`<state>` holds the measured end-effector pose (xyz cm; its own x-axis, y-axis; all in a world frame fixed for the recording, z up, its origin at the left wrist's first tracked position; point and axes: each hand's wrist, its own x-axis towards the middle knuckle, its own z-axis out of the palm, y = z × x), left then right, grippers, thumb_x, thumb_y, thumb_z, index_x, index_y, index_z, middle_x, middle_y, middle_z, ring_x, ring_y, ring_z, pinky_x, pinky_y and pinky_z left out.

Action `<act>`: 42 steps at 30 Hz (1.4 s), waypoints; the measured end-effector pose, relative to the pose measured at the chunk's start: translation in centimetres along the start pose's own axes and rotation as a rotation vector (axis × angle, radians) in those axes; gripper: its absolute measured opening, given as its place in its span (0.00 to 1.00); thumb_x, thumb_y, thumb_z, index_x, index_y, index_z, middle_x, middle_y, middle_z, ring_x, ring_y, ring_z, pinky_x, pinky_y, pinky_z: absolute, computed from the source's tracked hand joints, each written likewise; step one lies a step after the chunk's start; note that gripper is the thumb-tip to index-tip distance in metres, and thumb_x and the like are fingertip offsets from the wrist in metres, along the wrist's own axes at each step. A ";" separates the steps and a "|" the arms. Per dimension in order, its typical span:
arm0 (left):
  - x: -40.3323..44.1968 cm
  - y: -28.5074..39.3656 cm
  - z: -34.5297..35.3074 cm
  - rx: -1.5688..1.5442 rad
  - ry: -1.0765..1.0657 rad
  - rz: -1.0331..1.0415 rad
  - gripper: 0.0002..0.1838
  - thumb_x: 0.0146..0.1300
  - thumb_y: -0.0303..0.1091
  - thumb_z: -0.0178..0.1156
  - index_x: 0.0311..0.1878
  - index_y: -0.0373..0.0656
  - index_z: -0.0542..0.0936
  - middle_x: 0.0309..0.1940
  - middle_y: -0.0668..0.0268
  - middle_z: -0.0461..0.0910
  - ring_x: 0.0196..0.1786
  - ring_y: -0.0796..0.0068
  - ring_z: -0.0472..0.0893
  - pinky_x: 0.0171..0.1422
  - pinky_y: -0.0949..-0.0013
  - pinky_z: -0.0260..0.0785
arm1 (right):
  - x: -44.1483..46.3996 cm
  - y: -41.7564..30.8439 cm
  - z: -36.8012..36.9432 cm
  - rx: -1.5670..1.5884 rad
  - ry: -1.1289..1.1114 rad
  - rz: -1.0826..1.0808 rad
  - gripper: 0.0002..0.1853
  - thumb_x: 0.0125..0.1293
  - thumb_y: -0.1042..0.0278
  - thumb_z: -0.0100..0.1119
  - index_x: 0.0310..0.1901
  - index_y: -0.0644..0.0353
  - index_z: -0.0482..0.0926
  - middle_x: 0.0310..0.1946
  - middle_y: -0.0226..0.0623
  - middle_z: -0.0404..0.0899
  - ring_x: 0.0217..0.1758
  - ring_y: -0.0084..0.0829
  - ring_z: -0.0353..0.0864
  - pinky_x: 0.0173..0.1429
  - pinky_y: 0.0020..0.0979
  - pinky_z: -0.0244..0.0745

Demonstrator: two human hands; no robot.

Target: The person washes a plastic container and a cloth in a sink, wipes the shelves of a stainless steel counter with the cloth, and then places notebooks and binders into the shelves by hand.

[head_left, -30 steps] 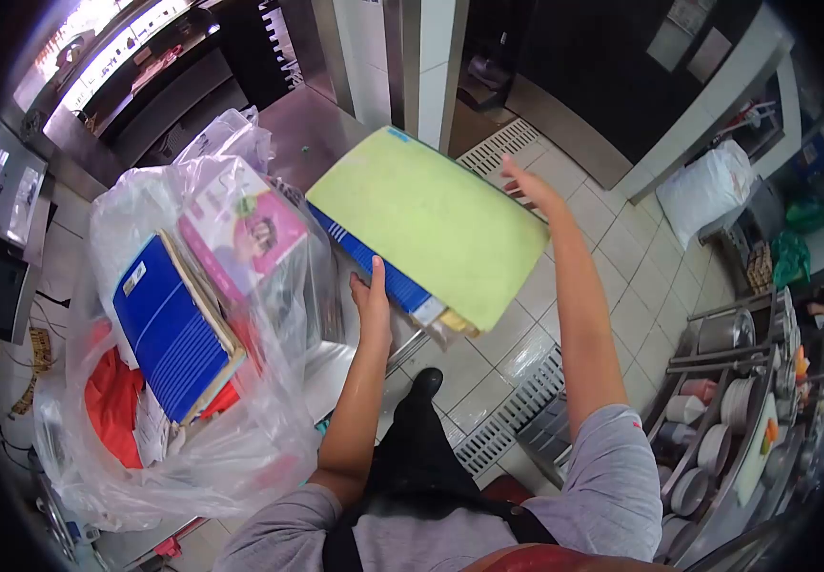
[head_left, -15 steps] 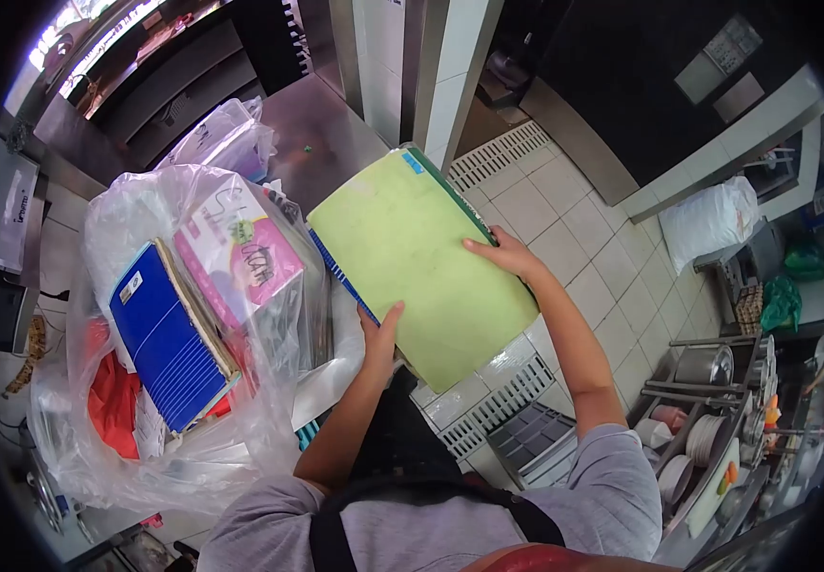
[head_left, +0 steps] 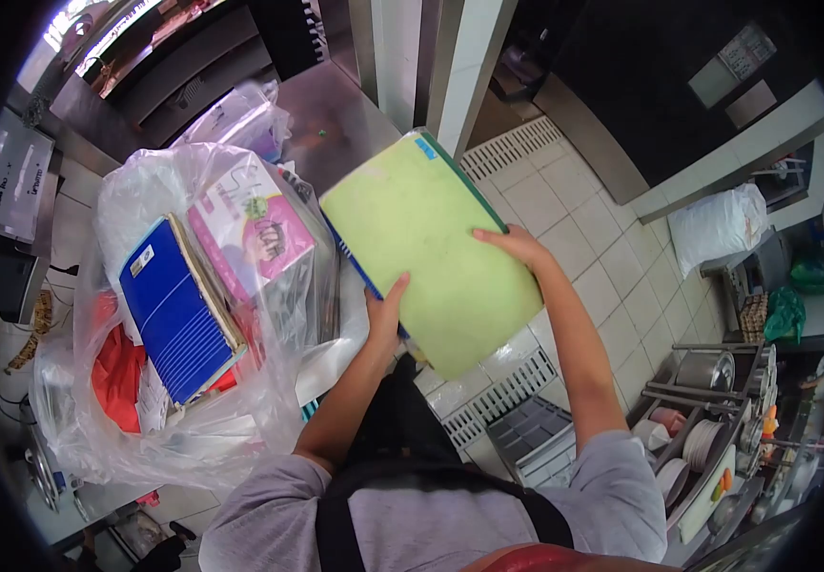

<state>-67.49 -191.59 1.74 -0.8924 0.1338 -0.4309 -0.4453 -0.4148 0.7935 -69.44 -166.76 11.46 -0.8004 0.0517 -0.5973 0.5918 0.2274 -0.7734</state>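
A light green folder [head_left: 440,248] lies on top of a small stack, with a blue edge and a dark green edge showing beneath it. My left hand [head_left: 388,300] grips the stack's lower left side, thumb on top. On the right side my right hand [head_left: 517,246] clasps it, thumb also on the cover and fingers underneath. To the left, a large clear plastic bag [head_left: 283,381] stands open. A worn blue notebook [head_left: 173,310] lies on it, beside a pink and white box [head_left: 254,229] with handwriting. Some red material [head_left: 118,377] shows inside the bag.
Behind the bag is a metal counter [head_left: 335,124] with another plastic-wrapped bundle [head_left: 240,119]. Tiled floor [head_left: 574,238] with drain grates lies ahead and right. A rack of dishes [head_left: 702,439] stands at lower right, a white sack [head_left: 717,224] beyond it. A grey crate [head_left: 531,434] is near my legs.
The view has shifted slightly, so the surroundings sit a little differently in frame. Both hands keep hold of the folder stack, which has turned only slightly.
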 end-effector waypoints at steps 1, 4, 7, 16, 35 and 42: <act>0.0 0.2 0.0 -0.051 -0.045 -0.003 0.30 0.55 0.36 0.61 0.58 0.39 0.60 0.49 0.58 0.70 0.49 0.67 0.74 0.48 0.65 0.70 | -1.0 -1.5 0.3 -0.008 0.003 -0.015 0.46 0.44 0.37 0.63 0.50 0.77 0.67 0.42 0.54 0.75 0.43 0.39 0.78 0.45 0.32 0.74; -2.5 1.7 -1.4 -0.048 -0.059 -0.074 0.28 0.55 0.37 0.60 0.57 0.38 0.62 0.48 0.58 0.71 0.47 0.67 0.75 0.47 0.66 0.71 | -3.0 0.9 2.4 -0.164 0.175 -0.002 0.48 0.41 0.36 0.65 0.48 0.80 0.67 0.38 0.53 0.76 0.39 0.40 0.79 0.44 0.32 0.74; -3.6 2.1 -3.4 0.100 -0.026 -0.145 0.28 0.54 0.36 0.60 0.56 0.37 0.64 0.46 0.58 0.73 0.46 0.67 0.76 0.46 0.66 0.71 | -5.5 3.8 4.4 0.083 0.066 0.162 0.50 0.37 0.33 0.64 0.49 0.78 0.69 0.41 0.54 0.76 0.45 0.38 0.78 0.47 0.32 0.72; -1.9 5.8 -4.2 0.387 -0.163 -0.118 0.23 0.48 0.32 0.65 0.47 0.35 0.72 0.40 0.60 0.77 0.40 0.71 0.78 0.44 0.71 0.70 | -0.2 15.2 5.3 0.594 -0.243 0.083 0.52 0.48 0.37 0.59 0.65 0.63 0.47 0.61 0.45 0.58 0.59 0.36 0.64 0.58 0.35 0.64; -19.3 -0.7 -17.0 0.323 -0.270 -0.554 0.31 0.54 0.43 0.60 0.56 0.34 0.66 0.49 0.55 0.72 0.50 0.65 0.74 0.52 0.66 0.67 | -19.3 25.0 20.9 0.898 0.068 -0.063 0.40 0.50 0.53 0.60 0.60 0.68 0.56 0.50 0.47 0.70 0.48 0.34 0.73 0.49 0.30 0.70; -27.1 -9.6 -24.2 0.419 -0.364 -0.486 0.27 0.54 0.38 0.58 0.55 0.36 0.67 0.48 0.57 0.74 0.49 0.65 0.75 0.52 0.66 0.68 | -27.0 40.2 29.3 1.020 0.246 -0.082 0.43 0.44 0.63 0.63 0.63 0.62 0.55 0.49 0.45 0.70 0.48 0.36 0.73 0.49 0.31 0.71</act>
<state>-37.30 -212.99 -4.57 -0.5224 0.5355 -0.6635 -0.7218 0.1364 0.6785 -21.24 -187.47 -9.73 -0.7712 0.2956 -0.5639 0.2438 -0.6811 -0.6904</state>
